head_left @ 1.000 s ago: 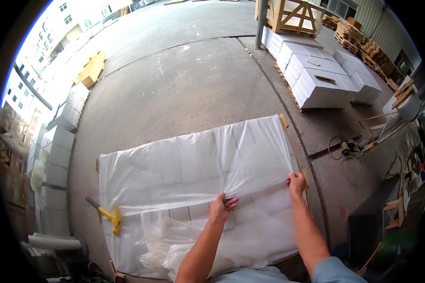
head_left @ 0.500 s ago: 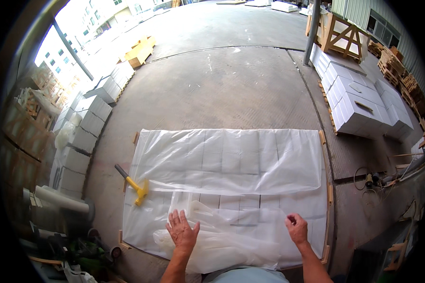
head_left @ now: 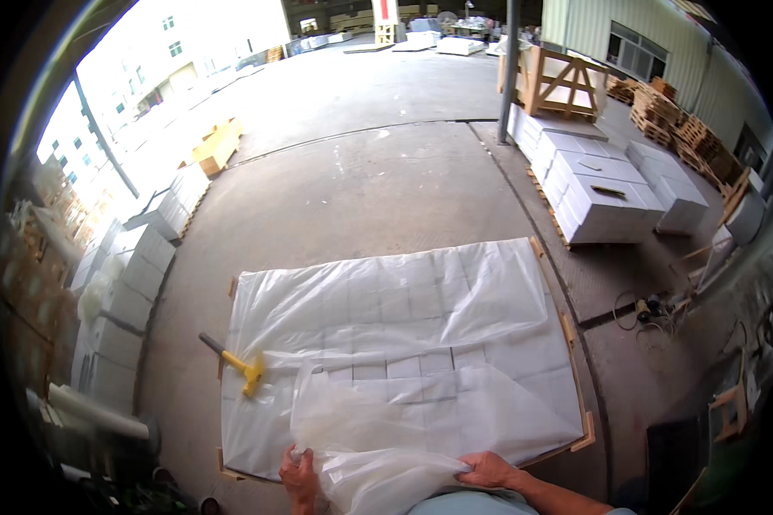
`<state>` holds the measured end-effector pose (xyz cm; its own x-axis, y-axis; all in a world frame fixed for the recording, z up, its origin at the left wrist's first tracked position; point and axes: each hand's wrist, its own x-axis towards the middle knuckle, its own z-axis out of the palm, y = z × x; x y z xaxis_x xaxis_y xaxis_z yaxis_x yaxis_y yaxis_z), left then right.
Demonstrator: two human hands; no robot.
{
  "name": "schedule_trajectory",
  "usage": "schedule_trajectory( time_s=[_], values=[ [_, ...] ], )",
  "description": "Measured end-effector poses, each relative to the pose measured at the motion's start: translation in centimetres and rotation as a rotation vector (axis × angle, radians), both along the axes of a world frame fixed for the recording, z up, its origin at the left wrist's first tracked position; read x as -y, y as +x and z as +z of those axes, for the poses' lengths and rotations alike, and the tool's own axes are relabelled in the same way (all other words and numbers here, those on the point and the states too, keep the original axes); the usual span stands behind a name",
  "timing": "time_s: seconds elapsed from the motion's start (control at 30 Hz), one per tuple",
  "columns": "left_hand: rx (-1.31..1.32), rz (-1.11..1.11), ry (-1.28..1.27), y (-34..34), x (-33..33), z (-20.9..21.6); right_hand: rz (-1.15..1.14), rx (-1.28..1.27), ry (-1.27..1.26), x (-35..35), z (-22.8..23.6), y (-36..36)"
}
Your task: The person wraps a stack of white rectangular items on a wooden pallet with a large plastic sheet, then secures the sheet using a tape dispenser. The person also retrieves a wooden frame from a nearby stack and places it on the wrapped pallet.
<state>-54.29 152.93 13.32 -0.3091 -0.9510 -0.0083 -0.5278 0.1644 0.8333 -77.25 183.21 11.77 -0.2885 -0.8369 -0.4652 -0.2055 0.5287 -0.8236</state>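
Note:
My right hand (head_left: 489, 471) pinches the near edge of a translucent plastic sheet (head_left: 378, 421), which is bunched up and wrinkled close to my body. At the sheet's left end my left hand (head_left: 298, 477) has its fingers curled on the plastic, partly cut off by the lower edge. Beneath lies a wide, low stack of white blocks (head_left: 404, 367), with bare tops showing in a strip between the near sheet and another plastic sheet (head_left: 386, 300) over the far half. A hammer (head_left: 247, 371) with a yellow head and dark grip rests on the stack's left side.
Wooden pallet edges (head_left: 586, 429) stick out around the stack. White block stacks (head_left: 605, 206) stand at the right under a wooden crate (head_left: 563, 84), and more block stacks (head_left: 116, 330) line the left. Cables (head_left: 653, 313) lie on the floor at right, and a roll (head_left: 94, 408) at left.
Both hands have come down and nearer to my body, and their fingers have closed on the near plastic sheet, which is now gathered up. The view has shifted and tilted.

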Motion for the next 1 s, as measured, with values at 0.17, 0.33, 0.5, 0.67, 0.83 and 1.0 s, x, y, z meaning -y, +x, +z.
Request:
schedule_trajectory(
  time_s=[0.17, 0.33, 0.5, 0.67, 0.83, 1.0],
  values=[
    [-0.345, -0.095, 0.331, 1.3, 2.1, 5.4, -0.189, 0.272, -0.03, -2.0, 6.1, 0.4],
    [-0.37, -0.044, 0.244, -4.7, 1.0, 12.5, -0.38, 0.32, -0.209, -6.1, 13.0, 2.7],
    [-0.636, -0.189, 0.395, -10.8, -3.9, 15.0, -0.765, 0.177, -0.437, -12.0, 17.2, 4.9],
    [-0.88, -0.577, 0.689, -13.3, -14.0, 15.8, -1.194, -0.11, -0.395, -21.2, 16.3, 6.1],
    [-0.73, -0.794, 0.957, -14.2, -24.4, 12.9, -1.647, -0.212, -0.433, -30.6, 15.7, 4.6],
    [-0.452, -1.046, 0.865, -17.7, -35.9, 13.5, -1.71, -0.455, -0.504, -42.6, 15.9, 1.7]
  ],
)
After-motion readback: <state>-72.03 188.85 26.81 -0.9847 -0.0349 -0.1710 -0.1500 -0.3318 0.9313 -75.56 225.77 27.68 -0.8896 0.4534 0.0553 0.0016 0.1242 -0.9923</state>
